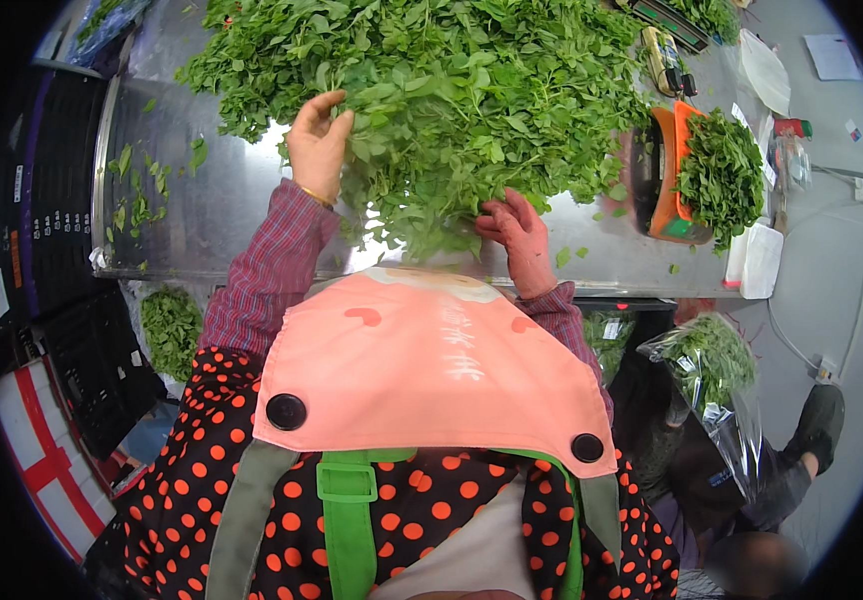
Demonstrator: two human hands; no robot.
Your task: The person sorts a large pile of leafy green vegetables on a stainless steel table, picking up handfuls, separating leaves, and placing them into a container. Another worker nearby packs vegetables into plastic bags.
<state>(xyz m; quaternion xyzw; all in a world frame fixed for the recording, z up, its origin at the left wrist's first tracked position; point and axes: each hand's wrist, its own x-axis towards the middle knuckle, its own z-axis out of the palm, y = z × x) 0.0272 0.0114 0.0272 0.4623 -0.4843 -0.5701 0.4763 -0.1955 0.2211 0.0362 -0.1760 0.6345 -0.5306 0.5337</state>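
Observation:
A large heap of leafy green sprigs (431,90) covers the far middle of a metal worktable (176,225). My left hand (319,146) is at the heap's left front, thumb and forefinger apart and their tips against the leaves. My right hand (520,240), which looks covered by a reddish glove, touches the front edge with its fingers bent. Between my hands a looser clump of the greens (416,195) hangs towards the table's near edge, blurred by motion. Leaves hide the fingertips, so any grip is unclear.
An orange scale (660,195) bearing a bunch of greens (724,169) stands to the right. Beyond it lies a yellow device (660,60). Dark crates (60,180) are stacked at left. At lower right, near a clear bag of greens (713,360), is another person's foot (818,427).

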